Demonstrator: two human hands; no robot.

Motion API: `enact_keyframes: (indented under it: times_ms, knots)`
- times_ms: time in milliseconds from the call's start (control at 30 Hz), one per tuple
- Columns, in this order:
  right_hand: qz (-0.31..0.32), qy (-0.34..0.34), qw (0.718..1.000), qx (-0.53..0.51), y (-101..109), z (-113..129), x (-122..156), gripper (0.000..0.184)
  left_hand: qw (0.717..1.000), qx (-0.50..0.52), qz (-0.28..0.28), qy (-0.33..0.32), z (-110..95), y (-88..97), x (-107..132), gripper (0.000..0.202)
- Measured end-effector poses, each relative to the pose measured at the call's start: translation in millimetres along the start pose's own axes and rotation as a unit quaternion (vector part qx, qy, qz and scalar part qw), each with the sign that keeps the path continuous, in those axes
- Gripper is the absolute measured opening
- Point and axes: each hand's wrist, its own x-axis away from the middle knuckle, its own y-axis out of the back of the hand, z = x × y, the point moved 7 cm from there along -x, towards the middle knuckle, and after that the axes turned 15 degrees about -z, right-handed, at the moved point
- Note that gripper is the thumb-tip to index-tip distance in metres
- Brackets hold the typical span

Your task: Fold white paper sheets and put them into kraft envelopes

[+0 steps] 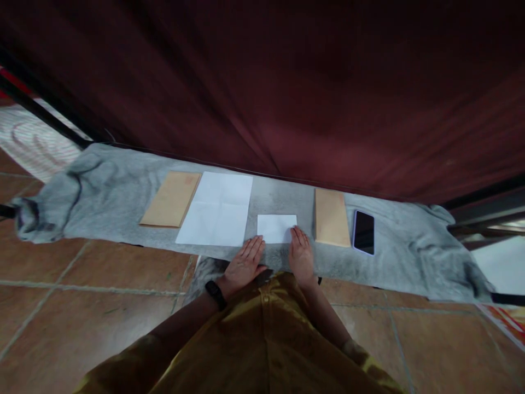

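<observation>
A small white sheet of folded-looking paper (pixel 276 227) lies flat on a grey cloth. My left hand (pixel 246 260) rests palm down with fingers stretched, its fingertips at the paper's lower left corner. On the paper's right edge lie the fingertips of my right hand (pixel 301 254), also flat and extended. Left of the small paper is a larger white sheet (pixel 217 209) with faint creases. Beyond that sits a brown envelope (pixel 171 199). To the right of my right hand lies a second brown envelope (pixel 332 218). Neither hand grips anything.
A phone (pixel 363 232) with a pale purple edge lies right of the second envelope. The grey cloth (pixel 110 186) covers a long narrow surface and is bunched at both ends. A dark red cloth (pixel 311 98) rises behind it. Tiled floor (pixel 123 323) shows in front.
</observation>
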Motion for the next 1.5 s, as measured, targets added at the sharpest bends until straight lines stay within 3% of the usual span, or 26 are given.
enact_keyframes:
  times_ms: [400,533,667,833,1100,1500]
  knots:
    - [-0.033,-0.026,0.999,-0.033,10.1,-3.6,-1.0,0.047,0.998,0.001,-0.059,0.015,-0.1,7.3,-5.1,0.065]
    - [-0.002,0.028,0.993,-0.113,12.2,19.7,-2.8,0.047,0.997,-0.003,-0.078,0.011,-8.5,7.8,-13.1,0.061]
    - [0.040,0.074,0.980,-0.178,5.8,50.4,-3.5,0.046,0.996,0.020,-0.081,-0.010,-16.8,-4.9,-14.6,0.059]
    - [0.073,0.109,0.976,-0.172,-4.7,71.9,-6.5,0.044,0.996,0.045,-0.079,-0.005,-16.1,-17.3,-11.9,0.055]
    - [0.077,0.093,0.988,-0.095,-13.5,46.7,-20.8,0.042,0.996,0.032,-0.079,-0.025,-15.5,-14.8,-13.3,0.067]
    - [0.063,0.063,0.996,-0.032,-26.1,9.6,-36.3,0.045,0.996,0.017,-0.081,-0.026,-16.0,-10.6,-15.1,0.064]
